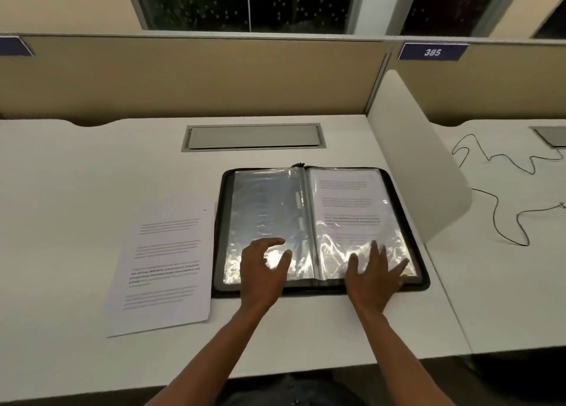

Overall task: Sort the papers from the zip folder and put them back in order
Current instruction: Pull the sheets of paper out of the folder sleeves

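Right hand [374, 275] flat on zip folder [318, 228] (fingers spread)

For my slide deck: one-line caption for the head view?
Both hands, left hand and right hand, rest on the open zip folder; loose papers lie beside it.

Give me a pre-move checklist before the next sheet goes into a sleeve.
1. Folder open flat: ok.
2. Left sleeve empty: ok.
3. Right sleeve holds a printed page: ok.
4. Loose papers left of folder, in reach: ok.
5. Page order of the papers: cannot tell, text blurred.
6. Left hand free: ok; right hand flat on right sleeve, not free: not ok.
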`<state>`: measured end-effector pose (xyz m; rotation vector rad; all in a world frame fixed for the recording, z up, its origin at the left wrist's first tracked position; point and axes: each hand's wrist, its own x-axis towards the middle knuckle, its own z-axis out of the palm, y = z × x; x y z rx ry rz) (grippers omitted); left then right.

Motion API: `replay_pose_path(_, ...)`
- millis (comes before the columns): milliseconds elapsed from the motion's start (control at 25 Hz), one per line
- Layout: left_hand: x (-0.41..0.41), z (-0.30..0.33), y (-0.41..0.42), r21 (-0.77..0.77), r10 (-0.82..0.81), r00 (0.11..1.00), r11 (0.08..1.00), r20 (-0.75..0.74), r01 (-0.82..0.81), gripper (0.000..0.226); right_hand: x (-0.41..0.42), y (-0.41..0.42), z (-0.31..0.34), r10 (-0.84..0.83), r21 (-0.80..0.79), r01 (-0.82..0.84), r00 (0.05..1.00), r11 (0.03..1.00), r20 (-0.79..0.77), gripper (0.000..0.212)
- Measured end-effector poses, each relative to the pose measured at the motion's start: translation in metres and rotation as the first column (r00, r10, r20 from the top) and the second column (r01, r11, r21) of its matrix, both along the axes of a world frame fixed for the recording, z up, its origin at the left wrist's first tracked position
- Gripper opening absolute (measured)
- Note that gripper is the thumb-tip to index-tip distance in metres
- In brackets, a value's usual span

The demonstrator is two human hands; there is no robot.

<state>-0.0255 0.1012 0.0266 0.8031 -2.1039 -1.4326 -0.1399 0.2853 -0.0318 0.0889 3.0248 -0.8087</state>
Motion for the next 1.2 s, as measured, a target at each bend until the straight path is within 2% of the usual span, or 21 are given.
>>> replay_pose_path(80,-0.021,0.014,0.014,0.019,-0.066,0.998,0.998,0.008,0.065,0.022,0.002,-0.010,0.011,0.066,-0.090,-0.079,0.989,0.993,-0.135,0.067)
replay_pose_path(160,-0.040,0.035,0.023,0.064,-0.120,0.992,0.991,0.044,0.117,0.036,0.011,-0.023,0.025,0.286,-0.011,-0.306,0.902,0.952,-0.323,0.066)
replay_pose_path(240,-0.058,0.057,0.024,0.136,-0.165,0.982,0.979,0.094,0.151,0.054,0.028,-0.038,0.038,0.521,0.133,-0.519,0.739,0.845,-0.428,0.068)
replay_pose_path(360,-0.070,0.073,0.007,0.210,-0.141,0.979,0.972,0.148,0.109,0.069,0.057,-0.059,0.049,0.739,0.226,-0.731,0.517,0.644,-0.433,0.063)
replay_pose_path(480,-0.063,0.057,-0.024,0.144,-0.001,0.982,0.989,0.189,-0.027,0.056,0.072,-0.066,0.046,0.836,0.213,-0.873,0.309,0.438,-0.454,0.036)
replay_pose_path(520,-0.057,0.049,-0.034,0.168,0.026,0.983,0.984,0.180,-0.056,0.048,0.073,-0.064,0.045,0.829,0.169,-0.901,0.275,0.399,-0.488,0.029)
replay_pose_path(560,-0.052,0.042,-0.044,0.201,0.046,0.983,0.976,0.176,-0.081,0.039,0.072,-0.061,0.045,0.801,0.108,-0.910,0.290,0.400,-0.523,0.024)
replay_pose_path(600,-0.046,0.036,-0.055,0.216,0.064,0.980,0.971,0.186,-0.104,0.033,0.068,-0.055,0.044,0.754,0.033,-0.894,0.358,0.448,-0.551,0.022)
replay_pose_path(680,-0.033,0.024,-0.072,0.230,0.118,0.971,0.959,0.210,-0.166,0.030,0.050,-0.035,0.033,0.591,-0.120,-0.756,0.590,0.643,-0.550,0.022)
replay_pose_path(760,-0.019,0.013,-0.083,0.211,0.165,0.953,0.952,0.255,-0.221,0.033,0.024,-0.005,0.017,0.381,-0.195,-0.492,0.823,0.848,-0.421,0.036)
replay_pose_path(840,-0.008,0.004,-0.085,0.152,0.206,0.933,0.954,0.293,-0.259,0.035,0.001,0.028,0.001,0.231,-0.112,-0.253,0.956,0.961,-0.180,0.058)
replay_pose_path(920,0.001,0.000,-0.080,0.108,0.219,0.929,0.959,0.300,-0.261,0.036,-0.012,0.053,-0.009,0.146,-0.003,-0.146,0.989,0.989,-0.014,0.075)
replay_pose_path(1040,0.006,-0.010,-0.072,-0.101,0.238,0.919,0.971,0.313,-0.217,0.041,-0.013,0.067,-0.012,0.138,0.061,-0.141,0.989,0.988,0.046,0.082)
replay_pose_path(1120,0.004,-0.018,-0.069,-0.334,0.240,0.910,0.934,0.338,-0.122,0.053,-0.013,0.066,-0.010,0.138,0.031,-0.139,0.990,0.990,0.030,0.083)
replay_pose_path(1200,-0.003,-0.021,-0.055,-0.496,0.243,0.924,0.866,0.296,-0.069,0.055,-0.013,0.064,-0.005,0.105,-0.101,-0.106,0.994,0.989,-0.015,0.084)
